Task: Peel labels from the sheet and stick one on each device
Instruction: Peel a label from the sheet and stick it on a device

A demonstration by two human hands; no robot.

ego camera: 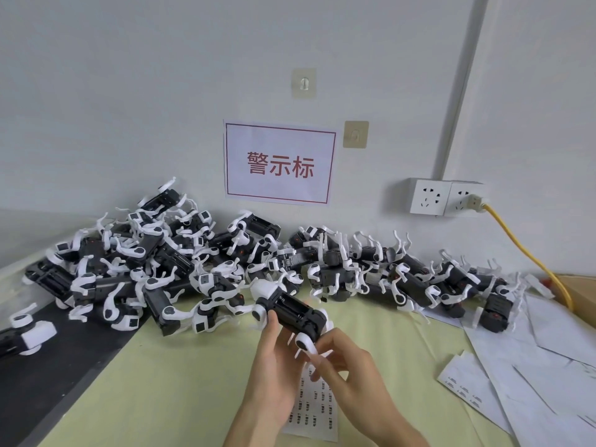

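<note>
My left hand grips a black-and-white robot-dog device from below, lifted above the table. My right hand pinches the device's near end, at its white round leg joint. Under both hands lies the label sheet with rows of small printed labels, partly hidden by my wrists. Whether a label sits on a fingertip cannot be made out. A big pile of the same devices stretches along the wall behind.
Peeled backing sheets are heaped at the right on the green mat. A black strip at the left carries one device. Wall sockets with a yellow cable are at the right; a red-lettered sign hangs above.
</note>
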